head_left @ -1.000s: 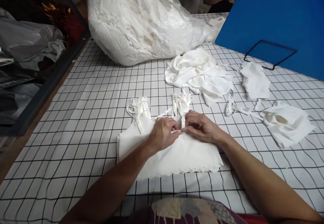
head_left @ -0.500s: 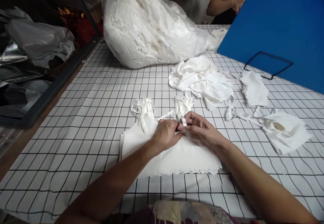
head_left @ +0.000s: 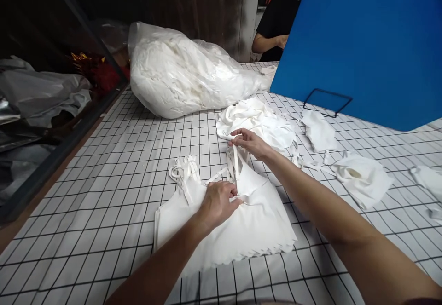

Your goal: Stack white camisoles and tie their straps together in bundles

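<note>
Table surface: I observe a white tablecloth with a black grid, its cloth creased toward the left edge.
Camisole stack: near the table's front, below the camera, I find a layered stack of white camisoles lying flat, its scalloped hems toward the wearer.
Bunched straps: a looped cluster of straps sits at the stack's upper left.
Left hand: I record the left hand resting on the stack, thumb and fingertips pinching the cloth of the top camisole near the lower end of a shoulder strap.
Right hand: I record the right hand beyond it, thumb and forefinger closed on that strap's upper end; the strap runs straight between the hands.
Loose garments: behind the right hand I note a crumpled white heap; to its right lie a small white piece and a white garment with a beige patch.
Plastic bag: a clear bag packed with white material lies at the rear.
Blue board: a blue panel leans at rear right, a black wire frame before its lower edge.
Co-worker: I see a black-sleeved arm, partly hidden by the panel.
</note>
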`<state>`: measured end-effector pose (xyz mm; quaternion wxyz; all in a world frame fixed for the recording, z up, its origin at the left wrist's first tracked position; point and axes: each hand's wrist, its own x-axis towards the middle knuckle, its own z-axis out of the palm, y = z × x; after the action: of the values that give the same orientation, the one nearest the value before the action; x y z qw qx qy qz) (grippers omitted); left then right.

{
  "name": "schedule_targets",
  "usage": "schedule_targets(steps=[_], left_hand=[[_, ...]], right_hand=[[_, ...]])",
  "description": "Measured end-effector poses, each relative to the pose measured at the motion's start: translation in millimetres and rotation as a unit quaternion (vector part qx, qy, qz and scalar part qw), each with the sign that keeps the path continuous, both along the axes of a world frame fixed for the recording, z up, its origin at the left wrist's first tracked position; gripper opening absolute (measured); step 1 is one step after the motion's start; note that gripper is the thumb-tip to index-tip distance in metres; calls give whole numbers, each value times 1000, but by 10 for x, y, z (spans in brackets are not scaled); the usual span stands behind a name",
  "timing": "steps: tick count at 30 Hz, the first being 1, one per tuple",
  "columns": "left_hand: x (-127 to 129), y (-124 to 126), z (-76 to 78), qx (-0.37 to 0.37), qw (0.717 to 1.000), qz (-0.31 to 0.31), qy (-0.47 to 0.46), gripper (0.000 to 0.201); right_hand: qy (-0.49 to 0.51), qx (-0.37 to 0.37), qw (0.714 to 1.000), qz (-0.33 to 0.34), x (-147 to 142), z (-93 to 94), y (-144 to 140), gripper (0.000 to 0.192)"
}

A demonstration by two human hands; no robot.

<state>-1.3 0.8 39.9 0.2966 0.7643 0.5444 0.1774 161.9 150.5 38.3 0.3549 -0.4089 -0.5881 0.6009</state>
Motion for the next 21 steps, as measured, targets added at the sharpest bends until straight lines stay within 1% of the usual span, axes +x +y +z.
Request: schedule_targets(steps=[3,5,7,8,10,11,13,15,17,18,19,21], left_hand=[[-11,22,-2,-26,999,1,18,22],[-13,31,-3,-20,999,2,35,24],[-15,15,10,6,998,-4,57,26],[-23,-10,25,24,997,-10,69,25],[-71,-101,74,66,994,-24,79,24],[-118,-170,102,93,992,-33,77,26],[-268,-347,143,144,986,-52,67,35],[-477,-546,136,174,980,-64,76,45],[-711,-717,68,177,975,-72,117,53],[-824,-779,18,171,972,-78,141,55],[-927,-822,-36,162,969,-85,165,56],[-1091,-856,-132,140,964,-100,201,56]], right_hand=[[-93,50,994,-18,-29,-238,39,36],[-149,98,983,-35,-25,-308,48,29],[-214,153,963,-52,-3,-286,35,25],[-257,187,946,-63,16,-243,7,25],[-337,261,901,-79,69,-121,-133,31],[-362,293,881,-83,104,-57,-256,35],[-389,358,847,-62,191,38,-616,44],[-401,387,830,-12,301,41,-1068,51],[-425,379,821,42,420,-54,-1497,55],[-444,365,817,56,476,-123,-1667,58],[-463,347,813,64,523,-197,-1797,61],[-497,313,807,62,582,-321,-1945,65]])
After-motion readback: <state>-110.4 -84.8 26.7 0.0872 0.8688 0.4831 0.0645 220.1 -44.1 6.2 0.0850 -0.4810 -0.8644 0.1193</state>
